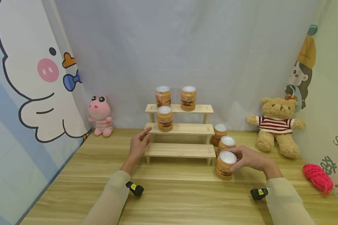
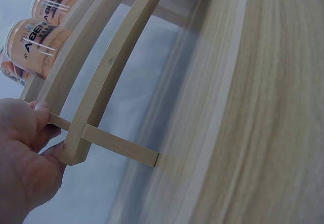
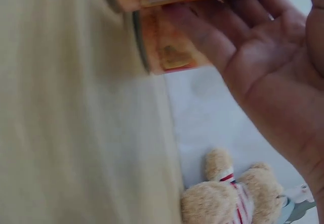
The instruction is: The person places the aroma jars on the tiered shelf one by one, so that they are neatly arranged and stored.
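Note:
A three-step wooden display stand stands on the table. My left hand grips its left end at the middle step, thumb and fingers around the wood in the left wrist view. With my right hand I hold an orange can with a silver lid, right of the bottom step. Close behind it are a second can and a third can, both partly hidden. One can stands on the middle step at the left. Two more, a left can and a right can, sit on the top step.
A teddy bear in a striped sweater sits at the back right, with pink yarn nearer the right edge. At the back left sits a pink plush toy. A pale curtain hangs behind the wooden table.

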`<move>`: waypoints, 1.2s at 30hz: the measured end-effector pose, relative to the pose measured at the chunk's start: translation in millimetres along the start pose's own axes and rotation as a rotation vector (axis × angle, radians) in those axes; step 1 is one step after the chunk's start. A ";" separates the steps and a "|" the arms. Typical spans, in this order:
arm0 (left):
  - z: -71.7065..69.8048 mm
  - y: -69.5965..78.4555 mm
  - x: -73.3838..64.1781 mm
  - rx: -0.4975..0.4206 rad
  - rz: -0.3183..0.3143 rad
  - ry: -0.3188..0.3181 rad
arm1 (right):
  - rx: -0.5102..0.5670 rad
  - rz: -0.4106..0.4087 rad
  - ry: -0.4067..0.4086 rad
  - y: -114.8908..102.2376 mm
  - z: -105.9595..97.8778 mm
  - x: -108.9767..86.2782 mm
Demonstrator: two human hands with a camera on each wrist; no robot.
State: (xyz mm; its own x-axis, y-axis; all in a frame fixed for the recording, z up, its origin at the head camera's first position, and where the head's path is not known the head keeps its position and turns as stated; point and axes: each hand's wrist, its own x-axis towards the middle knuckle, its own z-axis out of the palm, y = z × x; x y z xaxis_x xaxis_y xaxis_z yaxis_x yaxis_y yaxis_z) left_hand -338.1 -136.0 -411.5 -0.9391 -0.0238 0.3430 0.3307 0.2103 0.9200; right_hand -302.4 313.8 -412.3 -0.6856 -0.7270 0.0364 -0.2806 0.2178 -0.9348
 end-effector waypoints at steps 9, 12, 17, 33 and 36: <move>3.2 -30.8 11.7 -0.018 0.016 0.040 | 0.028 -0.011 0.050 9.8 1.0 -0.5; 3.3 -32.4 11.9 -0.018 0.017 0.043 | 0.021 -0.005 0.072 10.7 1.4 0.4; 3.2 -31.7 11.5 -0.011 0.012 0.041 | 0.009 0.006 0.110 9.8 2.2 1.0; 3.1 -29.6 11.2 -0.014 -0.004 0.031 | -0.016 -0.084 0.259 -28.7 9.2 5.4; 2.8 -26.6 10.3 -0.012 -0.001 0.032 | 0.012 -0.104 0.278 -35.9 12.0 10.6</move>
State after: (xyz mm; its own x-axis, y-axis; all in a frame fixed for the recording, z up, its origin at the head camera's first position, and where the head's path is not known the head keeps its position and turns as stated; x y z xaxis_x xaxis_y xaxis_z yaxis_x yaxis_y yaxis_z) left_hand -356.8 -139.2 -433.1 -0.9361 -0.0551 0.3473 0.3306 0.1989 0.9226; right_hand -291.6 290.4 -382.6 -0.8115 -0.5388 0.2260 -0.3523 0.1427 -0.9249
